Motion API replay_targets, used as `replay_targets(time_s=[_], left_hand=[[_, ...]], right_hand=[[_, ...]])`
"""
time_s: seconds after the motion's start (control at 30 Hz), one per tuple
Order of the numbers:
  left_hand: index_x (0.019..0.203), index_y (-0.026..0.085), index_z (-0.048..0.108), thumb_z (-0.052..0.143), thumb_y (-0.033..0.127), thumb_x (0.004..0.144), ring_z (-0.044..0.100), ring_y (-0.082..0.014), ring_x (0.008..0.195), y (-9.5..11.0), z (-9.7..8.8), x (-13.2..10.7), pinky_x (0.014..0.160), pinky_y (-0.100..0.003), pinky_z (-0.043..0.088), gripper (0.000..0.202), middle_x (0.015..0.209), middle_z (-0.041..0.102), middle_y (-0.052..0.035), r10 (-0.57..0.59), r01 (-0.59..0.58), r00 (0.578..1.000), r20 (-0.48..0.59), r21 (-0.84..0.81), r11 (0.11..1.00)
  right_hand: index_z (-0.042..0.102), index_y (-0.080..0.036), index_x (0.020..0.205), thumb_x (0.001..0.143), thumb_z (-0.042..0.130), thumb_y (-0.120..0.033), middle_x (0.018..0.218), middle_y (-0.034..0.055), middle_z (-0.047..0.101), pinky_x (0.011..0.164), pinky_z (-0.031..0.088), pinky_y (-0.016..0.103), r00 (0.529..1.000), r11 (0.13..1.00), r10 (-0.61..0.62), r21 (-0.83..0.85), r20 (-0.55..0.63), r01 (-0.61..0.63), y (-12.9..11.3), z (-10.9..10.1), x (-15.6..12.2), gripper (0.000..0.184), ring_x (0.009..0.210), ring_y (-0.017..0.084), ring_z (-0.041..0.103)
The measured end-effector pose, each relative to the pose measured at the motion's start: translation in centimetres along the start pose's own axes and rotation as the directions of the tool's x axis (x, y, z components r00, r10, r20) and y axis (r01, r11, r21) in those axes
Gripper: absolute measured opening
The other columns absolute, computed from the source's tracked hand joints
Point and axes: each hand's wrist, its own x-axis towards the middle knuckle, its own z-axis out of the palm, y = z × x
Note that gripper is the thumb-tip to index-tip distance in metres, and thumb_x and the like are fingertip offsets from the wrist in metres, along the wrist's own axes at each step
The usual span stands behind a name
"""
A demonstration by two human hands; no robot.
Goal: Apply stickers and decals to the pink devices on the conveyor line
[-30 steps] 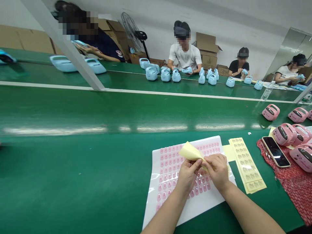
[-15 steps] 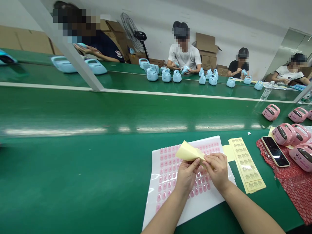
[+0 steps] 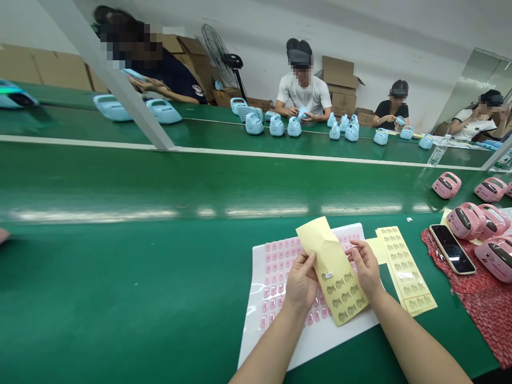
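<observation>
My left hand (image 3: pixel 302 282) is closed on the left edge of a yellow sticker sheet (image 3: pixel 340 293), thumb on top. Rows of dark printed stickers cover the sheet's lower part; its upper part is bare and creased. A small white piece (image 3: pixel 328 276) sits on the sheet near the top printed row. Close by the sheet's right edge is my right hand (image 3: pixel 366 266), its fingers bent and slightly apart, with nothing visible in them. Under both hands lies a white sheet (image 3: pixel 258 320) with rows of pink oval stickers, partly covered by the yellow one.
More yellow sticker sheets (image 3: pixel 406 272) lie to the right. Beyond them are a phone (image 3: pixel 452 249) on red bubble wrap (image 3: pixel 480 309) and several pink handled devices (image 3: pixel 466 220). Across the green table (image 3: pixel 120 298), people handle blue devices (image 3: pixel 254 124) behind a white rail.
The yellow sheet, folded over between both hands before, is now opened out with its printed side showing. My right hand has come away to its right edge.
</observation>
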Motion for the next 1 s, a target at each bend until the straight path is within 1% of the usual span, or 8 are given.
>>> replay_targets(time_s=[0.23,0.33,0.5,0.57,0.63,0.7,0.87,1.0], left_hand=[[0.062,0.017,0.055,0.079,0.026,0.046,0.060,-0.0107,0.059,-0.3,-0.2,0.3,0.057,-0.021,0.047,0.031,0.063,0.066,0.0034,0.082,-0.082,0.997,-0.002,0.057,0.995],[0.063,0.017,0.055,0.079,0.026,0.047,0.060,-0.0113,0.061,-0.2,-0.3,0.5,0.058,-0.022,0.047,0.031,0.066,0.066,0.0030,0.091,-0.091,0.996,-0.005,0.047,0.995],[0.074,0.018,0.058,0.074,0.027,0.055,0.061,-0.0137,0.064,-0.2,-0.1,0.3,0.059,-0.024,0.048,0.026,0.070,0.066,0.0011,0.036,-0.034,0.999,-0.019,0.102,0.994],[0.096,0.021,0.056,0.072,0.028,0.059,0.062,-0.0150,0.064,-0.3,0.0,0.0,0.057,-0.026,0.049,0.040,0.074,0.066,0.0001,0.024,-0.020,1.000,-0.017,0.174,0.984],[0.117,0.027,0.044,0.071,0.027,0.061,0.063,-0.0159,0.065,-0.3,0.2,-0.4,0.056,-0.026,0.050,0.063,0.077,0.065,0.0009,0.054,-0.055,0.998,0.012,0.255,0.965],[0.125,0.033,0.034,0.072,0.024,0.060,0.064,-0.0171,0.070,-0.2,0.3,-0.8,0.059,-0.028,0.051,0.076,0.081,0.064,0.0014,0.089,-0.103,0.994,0.057,0.334,0.937],[0.104,0.023,0.055,0.075,0.020,0.054,0.063,-0.0233,0.081,0.0,0.4,-1.4,0.066,-0.033,0.053,0.055,0.089,0.066,-0.0049,-0.008,-0.095,0.980,0.200,0.498,0.862],[0.101,0.023,0.058,0.076,0.017,0.050,0.063,-0.0243,0.078,0.1,0.2,-1.3,0.063,-0.035,0.053,0.054,0.089,0.066,-0.0058,-0.061,-0.083,0.972,0.227,0.575,0.814]], right_hand=[[0.057,-0.018,0.094,0.075,0.050,-0.022,0.083,0.0071,0.065,0.070,0.049,0.035,0.973,0.929,-0.217,-0.290,0.076,0.230,-0.1,-0.6,0.3,0.021,0.075,0.018,0.060],[0.057,-0.019,0.094,0.074,0.050,-0.022,0.082,0.0067,0.064,0.069,0.049,0.035,0.966,0.915,-0.231,-0.312,0.114,0.256,0.2,-0.6,0.3,0.021,0.073,0.018,0.060],[0.054,-0.020,0.097,0.074,0.049,-0.023,0.074,0.0024,0.059,0.059,0.049,0.028,0.992,0.975,-0.075,-0.202,0.106,0.095,0.3,-0.3,0.3,0.024,0.064,0.014,0.057],[0.053,-0.021,0.096,0.074,0.050,-0.024,0.072,0.0007,0.056,0.054,0.047,0.025,0.995,0.991,-0.009,-0.130,0.101,0.022,0.3,-0.3,0.3,0.023,0.060,0.013,0.055],[0.052,-0.022,0.095,0.073,0.050,-0.026,0.070,-0.0006,0.053,0.051,0.045,0.024,0.993,0.999,0.037,-0.041,0.116,-0.032,0.3,-0.3,0.3,0.022,0.057,0.012,0.053],[0.053,-0.022,0.094,0.073,0.051,-0.028,0.067,-0.0015,0.051,0.049,0.044,0.023,0.988,0.997,0.071,0.029,0.137,-0.075,0.3,-0.5,0.4,0.021,0.055,0.011,0.050],[0.059,-0.021,0.086,0.071,0.053,-0.030,0.071,0.0011,0.054,0.054,0.046,0.026,0.982,0.989,0.098,0.094,0.159,-0.114,0.2,-1.0,0.6,0.018,0.061,0.013,0.052],[0.061,-0.020,0.082,0.069,0.057,-0.029,0.076,0.0030,0.059,0.061,0.046,0.027,0.968,0.982,0.091,0.140,0.232,-0.126,0.3,-1.3,0.9,0.017,0.068,0.015,0.055]])
